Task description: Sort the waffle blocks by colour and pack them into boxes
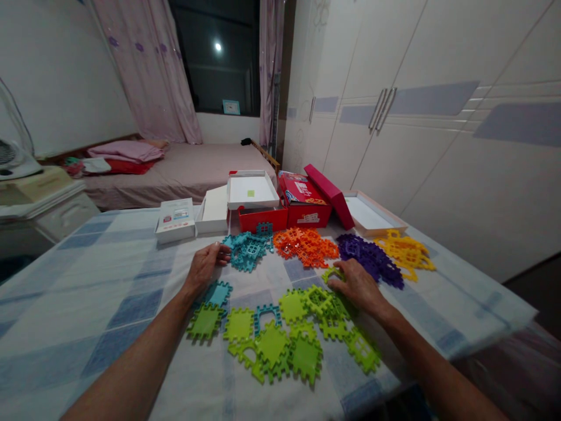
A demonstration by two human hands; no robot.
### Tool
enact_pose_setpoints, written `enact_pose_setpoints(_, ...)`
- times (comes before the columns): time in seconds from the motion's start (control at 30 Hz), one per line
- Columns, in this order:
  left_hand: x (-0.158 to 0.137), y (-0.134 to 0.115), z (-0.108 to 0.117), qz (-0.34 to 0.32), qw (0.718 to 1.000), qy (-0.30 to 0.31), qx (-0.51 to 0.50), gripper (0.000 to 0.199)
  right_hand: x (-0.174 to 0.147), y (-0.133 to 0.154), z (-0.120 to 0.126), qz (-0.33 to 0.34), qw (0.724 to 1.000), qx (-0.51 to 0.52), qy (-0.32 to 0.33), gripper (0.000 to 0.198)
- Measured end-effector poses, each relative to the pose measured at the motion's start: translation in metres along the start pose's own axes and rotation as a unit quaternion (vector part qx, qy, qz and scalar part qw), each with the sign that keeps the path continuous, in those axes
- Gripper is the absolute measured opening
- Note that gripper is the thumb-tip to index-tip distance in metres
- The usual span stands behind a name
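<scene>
The step in hand looks to be picking through loose pieces on the cloth [44, 327], grouped mostly by colour. The right hand [362, 286] curves thumb and fingers about a green piece [326, 275] at the far edge of the green group [272, 343]; the left hand [204, 266], fingers close together, is at the near-left edge of the blue pile [248, 250]. At this angle I cannot tell whether either pinches anything. Moving the green piece would call for a firm edge grip, clear of the purple pile [370, 257] just beyond. The green pieces are flat with toothed edges, some solid, some cut through, several overlapping; at least 2 blue pieces [219, 292] lie near them.
</scene>
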State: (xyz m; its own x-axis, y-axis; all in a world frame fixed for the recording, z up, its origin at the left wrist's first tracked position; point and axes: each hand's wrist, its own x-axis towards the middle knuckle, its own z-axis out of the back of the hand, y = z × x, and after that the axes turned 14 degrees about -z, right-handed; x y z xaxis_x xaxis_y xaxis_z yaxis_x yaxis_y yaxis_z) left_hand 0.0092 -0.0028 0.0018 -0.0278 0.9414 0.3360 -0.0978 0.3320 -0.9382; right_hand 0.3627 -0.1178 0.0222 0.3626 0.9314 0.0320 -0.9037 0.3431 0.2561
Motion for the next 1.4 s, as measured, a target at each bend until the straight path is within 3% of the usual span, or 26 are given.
enact_pose_setpoints(0.17,0.0,0.001,0.001,-0.006,1.0,0.009,0.006,0.056,0.002,-0.007,0.011,0.016,0.995,0.1,-0.003,0.027)
enact_pose_setpoints(0.27,0.0,0.001,0.001,-0.012,1.0,0.01,0.001,0.056,-0.009,-0.008,0.028,0.005,0.982,0.188,-0.015,0.03)
enact_pose_setpoints(0.4,0.0,-0.002,-0.001,-0.013,1.0,0.008,-0.006,0.056,-0.04,0.006,0.046,0.036,0.967,0.233,0.092,0.032)
enact_pose_setpoints(0.53,0.0,-0.003,-0.003,-0.002,1.0,0.005,-0.012,0.055,-0.06,0.019,0.041,0.085,0.962,0.215,0.147,0.027)
enact_pose_setpoints(0.67,0.001,-0.001,-0.004,-0.006,1.0,0.008,-0.023,0.053,-0.056,0.025,0.034,0.124,0.97,0.198,0.066,0.027)
enact_pose_setpoints(0.77,0.001,0.001,-0.004,-0.011,1.0,0.009,-0.024,0.051,-0.048,0.043,0.033,0.19,0.965,0.181,0.017,0.022)
enact_pose_setpoints(0.9,0.001,0.001,-0.003,-0.009,1.0,0.008,-0.022,0.053,-0.045,0.09,0.023,0.311,0.942,0.088,0.088,0.016)
enact_pose_setpoints(1.0,0.001,0.003,-0.003,-0.01,1.0,0.013,-0.02,0.055,-0.046,0.123,0.012,0.361,0.923,-0.024,0.131,0.013)
enact_pose_setpoints(1.17,0.001,0.007,-0.003,-0.019,1.0,0.011,-0.022,0.054,-0.044,0.139,0.001,0.388,0.903,-0.133,0.131,0.015)
enact_pose_setpoints(1.4,0.002,0.008,-0.004,-0.021,0.999,0.011,-0.027,0.053,-0.037,0.134,-0.002,0.389,0.902,-0.119,0.143,0.013)
